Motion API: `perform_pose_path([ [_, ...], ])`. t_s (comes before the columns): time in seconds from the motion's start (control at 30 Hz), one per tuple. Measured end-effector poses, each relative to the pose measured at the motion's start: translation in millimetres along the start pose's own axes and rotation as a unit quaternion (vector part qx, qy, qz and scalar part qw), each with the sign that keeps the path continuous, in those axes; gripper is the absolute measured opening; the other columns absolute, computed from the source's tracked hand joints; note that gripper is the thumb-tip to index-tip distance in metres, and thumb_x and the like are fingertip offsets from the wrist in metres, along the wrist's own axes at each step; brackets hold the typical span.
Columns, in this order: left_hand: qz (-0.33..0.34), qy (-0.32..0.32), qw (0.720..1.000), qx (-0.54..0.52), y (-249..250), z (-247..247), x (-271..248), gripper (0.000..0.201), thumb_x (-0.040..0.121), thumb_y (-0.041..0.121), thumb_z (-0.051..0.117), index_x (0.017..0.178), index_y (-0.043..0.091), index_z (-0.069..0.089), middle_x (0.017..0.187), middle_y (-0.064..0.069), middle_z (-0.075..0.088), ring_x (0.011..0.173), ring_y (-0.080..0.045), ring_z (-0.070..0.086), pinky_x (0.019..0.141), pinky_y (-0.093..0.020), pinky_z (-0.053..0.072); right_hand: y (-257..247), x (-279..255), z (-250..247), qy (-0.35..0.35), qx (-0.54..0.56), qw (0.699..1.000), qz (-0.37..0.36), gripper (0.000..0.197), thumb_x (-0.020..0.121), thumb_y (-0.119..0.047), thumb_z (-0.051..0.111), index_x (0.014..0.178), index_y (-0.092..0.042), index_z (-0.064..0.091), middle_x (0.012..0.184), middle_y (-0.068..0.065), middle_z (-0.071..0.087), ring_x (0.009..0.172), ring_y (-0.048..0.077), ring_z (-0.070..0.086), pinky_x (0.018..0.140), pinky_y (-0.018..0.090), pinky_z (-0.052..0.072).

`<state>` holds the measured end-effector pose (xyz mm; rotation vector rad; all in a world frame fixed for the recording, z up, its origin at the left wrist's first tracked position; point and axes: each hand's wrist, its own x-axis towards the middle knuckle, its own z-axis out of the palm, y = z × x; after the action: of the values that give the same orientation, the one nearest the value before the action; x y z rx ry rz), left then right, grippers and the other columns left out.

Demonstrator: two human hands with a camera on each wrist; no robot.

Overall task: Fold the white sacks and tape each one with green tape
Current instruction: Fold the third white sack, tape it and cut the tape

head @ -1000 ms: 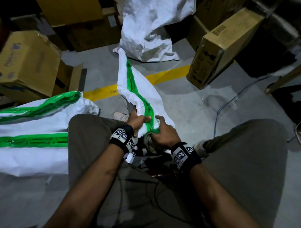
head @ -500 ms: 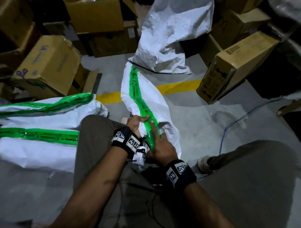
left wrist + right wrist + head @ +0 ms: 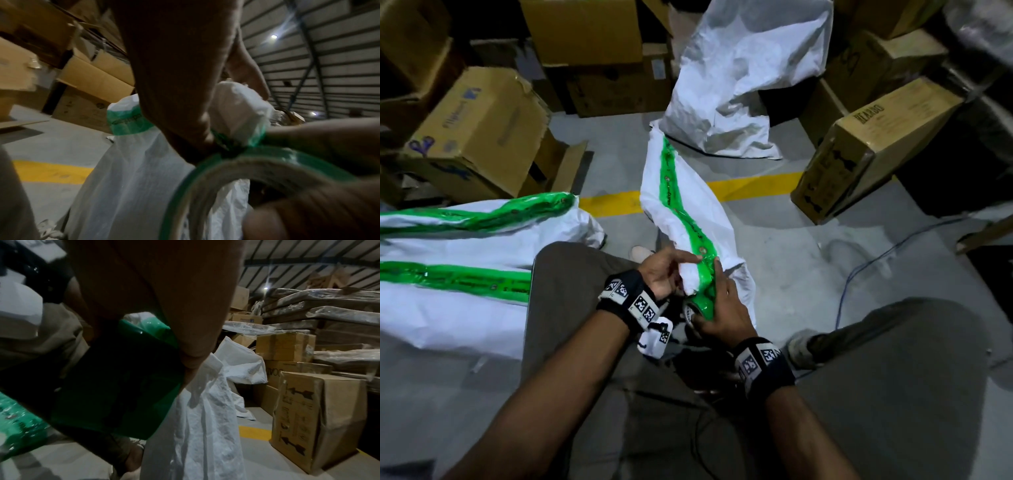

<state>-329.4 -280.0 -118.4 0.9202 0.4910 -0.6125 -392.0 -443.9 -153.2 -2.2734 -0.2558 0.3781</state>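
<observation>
Both forearms reach forward between the bent knees, each wrist wearing a black band with printed markers. The left hand (image 3: 662,272) curls its fingers round the near end of the sack (image 3: 690,219). The right hand (image 3: 722,308) lies beside it, fingers stretched along the tape (image 3: 705,291), thumb pinching the roll (image 3: 690,313).

Grey concrete floor (image 3: 784,260) with yellow line (image 3: 753,185) running across; cardboard boxes (image 3: 479,133) stacking far left and right; corrugated roof (image 3: 339,53), ceiling lights (image 3: 274,36) glowing dimly.
</observation>
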Motion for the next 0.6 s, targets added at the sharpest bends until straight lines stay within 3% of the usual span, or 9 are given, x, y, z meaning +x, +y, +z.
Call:
perform_pose_path([
  [0.1, 0.016, -0.016, 0.998, 0.065, -13, -1, -1, 0.055, 0.077, -0.014, 0.069, 0.13, -0.001, 0.063, 0.132, -0.018, 0.064, 0.125, -0.036, 0.059, 0.109, -0.051, 0.044, -4, 3, 3, -0.016, -0.006, 1.0, 0.02, 0.114, 0.08, -0.043, 0.068, 0.158, -0.018, -0.012, 0.16, 0.016, 0.024, 0.14, 0.034, 0.037, 0.105, 0.045, 0.041],
  [0.2, 0.036, 0.061, 0.995, 0.069, -12, -6, -4, 0.068, 0.052, -0.003, 0.088, 0.116, -0.007, 0.066, 0.122, -0.023, 0.067, 0.117, -0.045, 0.062, 0.102, -0.06, 0.049, -8, 10, 9, -0.043, 0.016, 0.999, 0.017, 0.124, 0.079, -0.044, 0.078, 0.158, -0.017, -0.014, 0.16, 0.017, 0.024, 0.143, 0.033, 0.034, 0.109, 0.042, 0.037],
  [0.23, 0.061, 0.089, 0.992, 0.063, -9, -10, -5, 0.064, 0.051, -0.004, 0.088, 0.111, -0.009, 0.065, 0.115, -0.025, 0.069, 0.11, -0.047, 0.065, 0.096, -0.061, 0.052, -11, 14, 11, -0.06, 0.013, 0.998, 0.009, 0.128, 0.077, -0.048, 0.08, 0.158, -0.018, -0.016, 0.16, 0.018, 0.023, 0.143, 0.034, 0.034, 0.109, 0.042, 0.037],
  [0.3, 0.106, 0.131, 0.985, 0.034, -1, -14, -12, 0.043, 0.065, -0.016, 0.074, 0.107, -0.013, 0.066, 0.102, -0.025, 0.073, 0.09, -0.041, 0.073, 0.077, -0.05, 0.062, -18, 21, 9, -0.092, -0.024, 0.996, -0.003, 0.13, 0.076, -0.059, 0.077, 0.157, -0.023, -0.018, 0.159, 0.016, 0.023, 0.14, 0.036, 0.037, 0.106, 0.047, 0.041],
  [0.33, 0.12, 0.14, 0.983, 0.018, 3, -16, -16, 0.04, 0.068, -0.019, 0.069, 0.108, -0.012, 0.067, 0.101, -0.025, 0.073, 0.086, -0.038, 0.073, 0.072, -0.046, 0.062, -23, 23, 8, -0.1, -0.048, 0.994, -0.007, 0.127, 0.076, -0.064, 0.073, 0.157, -0.028, -0.017, 0.157, 0.014, 0.025, 0.138, 0.036, 0.039, 0.104, 0.048, 0.044],
  [0.37, 0.132, 0.148, 0.98, 0.006, 8, -19, -20, 0.044, 0.066, -0.018, 0.07, 0.11, -0.011, 0.068, 0.106, -0.028, 0.071, 0.089, -0.04, 0.073, 0.076, -0.049, 0.061, -28, 26, 5, -0.105, -0.067, 0.992, -0.016, 0.122, 0.077, -0.067, 0.07, 0.158, -0.032, -0.015, 0.154, 0.013, 0.027, 0.136, 0.036, 0.041, 0.102, 0.049, 0.046],
  [0.43, 0.163, 0.159, 0.974, 0.017, 22, -28, -27, 0.051, 0.061, -0.015, 0.073, 0.111, -0.01, 0.069, 0.113, -0.033, 0.068, 0.102, -0.048, 0.068, 0.09, -0.061, 0.054, -41, 32, -2, -0.121, -0.106, 0.987, -0.022, 0.108, 0.08, -0.069, 0.062, 0.158, -0.037, -0.005, 0.149, 0.013, 0.031, 0.136, 0.034, 0.04, 0.103, 0.047, 0.045],
  [0.5, 0.184, 0.178, 0.965, 0.052, 40, -38, -32, 0.047, 0.065, -0.02, 0.07, 0.111, -0.01, 0.068, 0.113, -0.032, 0.068, 0.104, -0.048, 0.066, 0.093, -0.063, 0.052, -59, 38, -10, -0.127, -0.175, 0.976, -0.027, 0.088, 0.085, -0.063, 0.06, 0.158, -0.039, 0.016, 0.143, 0.011, 0.04, 0.135, 0.034, 0.04, 0.103, 0.047, 0.044],
  [0.6, 0.195, 0.187, 0.954, 0.13, 64, -58, -42, 0.039, 0.071, -0.021, 0.069, 0.104, -0.002, 0.073, 0.105, -0.022, 0.073, 0.092, -0.034, 0.071, 0.084, -0.047, 0.059, -94, 49, -20, -0.061, -0.198, 0.971, -0.118, 0.052, 0.091, -0.051, 0.057, 0.141, -0.039, 0.05, 0.118, 0.0, 0.056, 0.118, 0.024, 0.055, 0.089, 0.041, 0.05],
])
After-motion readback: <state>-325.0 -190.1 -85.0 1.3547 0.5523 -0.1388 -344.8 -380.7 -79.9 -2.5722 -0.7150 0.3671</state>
